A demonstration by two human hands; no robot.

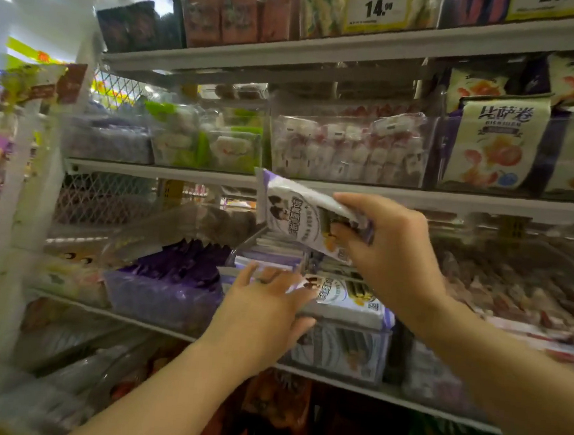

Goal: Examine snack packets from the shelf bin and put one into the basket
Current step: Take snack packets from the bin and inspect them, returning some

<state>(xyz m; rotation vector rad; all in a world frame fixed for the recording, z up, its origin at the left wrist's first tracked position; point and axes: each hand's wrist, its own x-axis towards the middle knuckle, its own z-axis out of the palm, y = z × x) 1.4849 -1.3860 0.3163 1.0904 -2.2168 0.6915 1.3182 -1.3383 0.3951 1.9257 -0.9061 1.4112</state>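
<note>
**A:** What is nearest?

**B:** Your two bare forearms reach up from the bottom of the view. Your left hand [264, 308] pinches the end of a white-and-purple snack packet [348, 299]. It lies flat across the top of the clear shelf bin [343, 355], with your fingers [257, 276] above it and your thumb curled beneath. The bin stands at the front edge of the shelf [153, 327], near its middle.

**A:** And beyond that?

**B:** Your right hand [392, 256] is higher. Its fingers are clamped on one end of a second packet [296, 214] of the same kind, held tilted in the air above the bin.

**A:** What could go wrong?

**B:** Both grips look to be on slippery film. A loose pinch could drop the second packet behind the bin. Dragging the flat one could pull its neighbours off the front edge.

**A:** What can't be made out?

**B:** The basket is out of view. Blur makes the packet print unreadable, and your hands hide how full the bin is. A yellow price tag [377, 10] sits at the very top edge.
</note>
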